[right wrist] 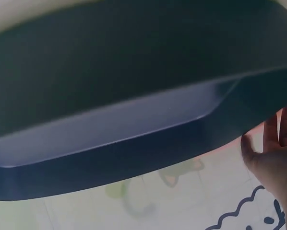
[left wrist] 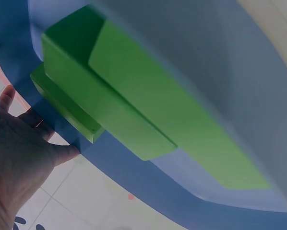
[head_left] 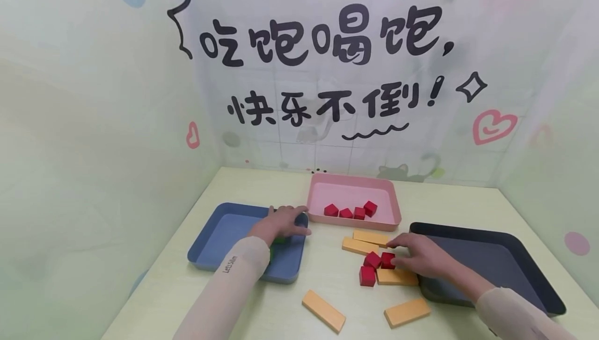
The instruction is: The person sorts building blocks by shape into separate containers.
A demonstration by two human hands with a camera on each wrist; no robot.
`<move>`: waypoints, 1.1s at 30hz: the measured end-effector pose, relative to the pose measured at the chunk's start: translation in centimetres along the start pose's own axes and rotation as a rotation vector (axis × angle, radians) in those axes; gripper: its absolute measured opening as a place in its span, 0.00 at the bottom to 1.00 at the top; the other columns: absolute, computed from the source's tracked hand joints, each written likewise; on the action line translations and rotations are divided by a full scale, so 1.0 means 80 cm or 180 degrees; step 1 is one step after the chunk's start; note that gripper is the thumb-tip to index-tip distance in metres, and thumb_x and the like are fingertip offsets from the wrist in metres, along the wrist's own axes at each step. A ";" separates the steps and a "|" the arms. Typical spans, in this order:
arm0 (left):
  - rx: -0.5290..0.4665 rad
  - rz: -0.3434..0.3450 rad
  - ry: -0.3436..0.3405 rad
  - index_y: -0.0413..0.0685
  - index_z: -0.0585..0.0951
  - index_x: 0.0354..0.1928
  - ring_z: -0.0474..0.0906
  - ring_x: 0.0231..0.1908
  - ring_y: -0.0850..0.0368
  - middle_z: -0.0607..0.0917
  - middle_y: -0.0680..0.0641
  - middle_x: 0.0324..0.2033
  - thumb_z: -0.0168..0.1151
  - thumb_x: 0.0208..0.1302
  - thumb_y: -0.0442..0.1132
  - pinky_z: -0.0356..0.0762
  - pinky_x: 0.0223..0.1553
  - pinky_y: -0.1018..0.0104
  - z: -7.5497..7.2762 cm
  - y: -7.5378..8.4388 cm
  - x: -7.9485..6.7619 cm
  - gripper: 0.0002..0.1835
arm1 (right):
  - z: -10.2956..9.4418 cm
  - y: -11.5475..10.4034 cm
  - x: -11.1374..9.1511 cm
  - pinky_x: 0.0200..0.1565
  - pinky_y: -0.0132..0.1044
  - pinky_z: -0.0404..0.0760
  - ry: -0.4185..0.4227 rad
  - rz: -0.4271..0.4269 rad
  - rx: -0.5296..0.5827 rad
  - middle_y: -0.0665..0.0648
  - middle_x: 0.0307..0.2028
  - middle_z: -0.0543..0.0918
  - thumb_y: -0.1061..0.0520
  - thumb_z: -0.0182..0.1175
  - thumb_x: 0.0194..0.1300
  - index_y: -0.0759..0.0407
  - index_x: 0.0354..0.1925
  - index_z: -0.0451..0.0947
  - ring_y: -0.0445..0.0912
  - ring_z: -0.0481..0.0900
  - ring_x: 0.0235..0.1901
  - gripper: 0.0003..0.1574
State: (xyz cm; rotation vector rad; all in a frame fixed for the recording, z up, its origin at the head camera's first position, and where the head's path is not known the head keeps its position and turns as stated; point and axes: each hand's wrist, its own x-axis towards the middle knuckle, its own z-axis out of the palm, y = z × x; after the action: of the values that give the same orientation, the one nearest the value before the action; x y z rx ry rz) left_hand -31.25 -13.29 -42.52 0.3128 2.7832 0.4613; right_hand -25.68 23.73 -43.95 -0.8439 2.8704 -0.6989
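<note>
Head view: holds left hand point(head_left: 281, 221) spread over blue tray point(head_left: 229, 231) by green blocks point(left wrist: 110, 110), right hand point(head_left: 423, 257) likewise parted beside loose red cubes point(head_left: 367, 276), with matching cubes point(head_left: 359, 213) in pink tray point(head_left: 351, 194), apparently grouped by colour.

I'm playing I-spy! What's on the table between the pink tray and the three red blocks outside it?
Two yellow bars lie there, between the pink tray and the three red blocks; the head view shows them.
</note>
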 end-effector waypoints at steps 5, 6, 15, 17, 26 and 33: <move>0.0011 0.0017 0.0007 0.64 0.65 0.74 0.60 0.70 0.42 0.70 0.42 0.68 0.66 0.61 0.62 0.37 0.71 0.34 -0.001 0.001 0.000 0.40 | 0.008 0.006 -0.003 0.62 0.71 0.59 0.0049 -0.0271 -0.0280 0.51 0.46 0.86 0.48 0.73 0.57 0.57 0.50 0.85 0.53 0.81 0.49 0.24; 0.0006 0.0022 0.0009 0.63 0.65 0.74 0.60 0.69 0.42 0.70 0.42 0.68 0.66 0.61 0.62 0.37 0.71 0.34 0.000 0.001 0.000 0.41 | 0.010 0.007 -0.003 0.62 0.73 0.54 0.0046 -0.0292 -0.0315 0.51 0.46 0.86 0.48 0.73 0.57 0.57 0.50 0.85 0.53 0.81 0.50 0.24; 0.0049 0.0016 -0.0016 0.63 0.63 0.75 0.59 0.70 0.42 0.69 0.42 0.69 0.64 0.63 0.61 0.36 0.71 0.35 0.003 0.000 0.001 0.40 | 0.016 0.006 0.000 0.61 0.75 0.55 0.0015 -0.0360 -0.0517 0.50 0.43 0.86 0.48 0.75 0.54 0.56 0.50 0.86 0.51 0.82 0.47 0.25; 0.0039 0.0026 -0.0012 0.62 0.63 0.75 0.59 0.70 0.42 0.69 0.42 0.68 0.64 0.63 0.61 0.36 0.71 0.35 0.002 0.000 0.001 0.40 | 0.016 0.006 0.000 0.61 0.75 0.55 0.0013 -0.0353 -0.0566 0.50 0.43 0.86 0.49 0.75 0.54 0.56 0.50 0.86 0.52 0.82 0.47 0.25; 0.0026 0.0038 0.0001 0.63 0.64 0.74 0.60 0.70 0.42 0.70 0.42 0.68 0.65 0.62 0.62 0.37 0.70 0.34 0.001 -0.001 0.000 0.41 | 0.016 0.004 0.002 0.61 0.75 0.55 0.0001 -0.0307 -0.0557 0.49 0.42 0.86 0.52 0.75 0.54 0.56 0.49 0.86 0.49 0.82 0.45 0.23; 0.0028 0.0005 -0.0005 0.64 0.64 0.74 0.59 0.70 0.43 0.70 0.43 0.68 0.65 0.61 0.62 0.37 0.71 0.34 0.001 -0.001 0.000 0.40 | 0.005 -0.001 0.005 0.62 0.73 0.56 0.0050 -0.0249 -0.0254 0.47 0.40 0.86 0.53 0.74 0.56 0.57 0.47 0.86 0.47 0.82 0.44 0.20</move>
State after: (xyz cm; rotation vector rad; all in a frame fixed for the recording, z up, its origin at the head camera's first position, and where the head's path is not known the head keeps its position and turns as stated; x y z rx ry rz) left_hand -31.27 -13.33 -42.65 0.3175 2.7843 0.4493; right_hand -25.90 23.30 -44.21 -0.9701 2.9107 -0.6044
